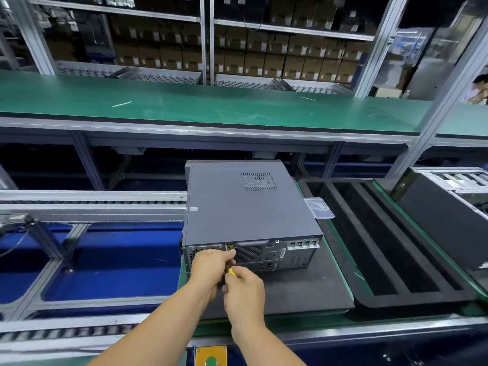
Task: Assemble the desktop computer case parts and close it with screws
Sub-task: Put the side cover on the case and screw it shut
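Case (245, 207) lay on the table's mat (303, 291), side panel already on. Left hand (210, 268) pinched near a rear screw; right hand (244, 289) gripped a yellow screwdriver (231, 271). Screwing seemingly remained.

The computer case (245, 204) is skinned in matt dark grey sheet metal, smooth, with a perforated vent patch; its rear panel is bare metal mesh and stamped plate. It's parked on a matt black foam-like pad (303, 291). The screwdriver (231, 270) handle looks like glossy yellow plastic. A small clear plastic tray (319, 208) is seen beside the case. The upper shelf (211, 107) is covered with a slightly shiny green mat, framed in brushed aluminium. Cardboard boxes (253, 62) are stacked behind.
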